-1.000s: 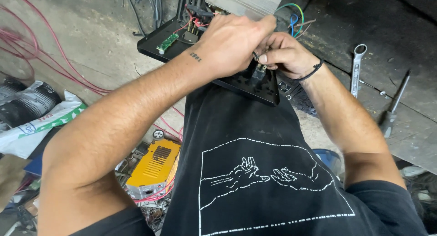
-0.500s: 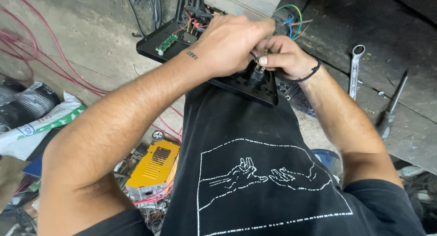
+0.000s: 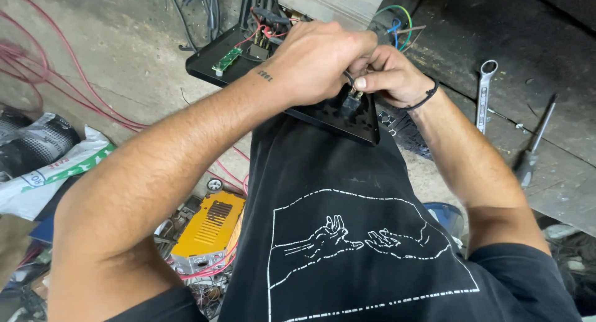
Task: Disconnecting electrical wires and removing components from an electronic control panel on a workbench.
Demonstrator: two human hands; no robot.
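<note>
Black plastic under my fingers here: a flat black plastic electronics chassis (image 3: 347, 114) sits propped across my lap, its near corner resting on my black shirt so the work comes up close to my eyes and both hands can get at it. My left hand (image 3: 316, 61) is curled over the top, fingers folded down and pressed together, clamping the panel so it can't slide; what the fingertips grip underneath I can't tell, the knuckles hide it. My right hand (image 3: 388, 77) comes in from the other side, thumb and forefinger pinched tight on something small and dark at the chassis's near edge, too small to make out, touching my left hand as it does. The chassis runs long from upper left to lower right, its far end pointing away toward the grey concrete floor and its near corner aimed at my right hip, tilted down toward me. On its far end lies a small green circuit board (image 3: 226, 59), with red and black wires (image 3: 264, 27) rising behind it and a silver metal box (image 3: 335, 2) just beyond. Well off to my right, a steel spanner (image 3: 483, 98) and a dark-handled screwdriver (image 3: 535, 142) lie on the dark bench, within reach. Down by my left knee sits a yellow vented metal case (image 3: 208, 232).
</note>
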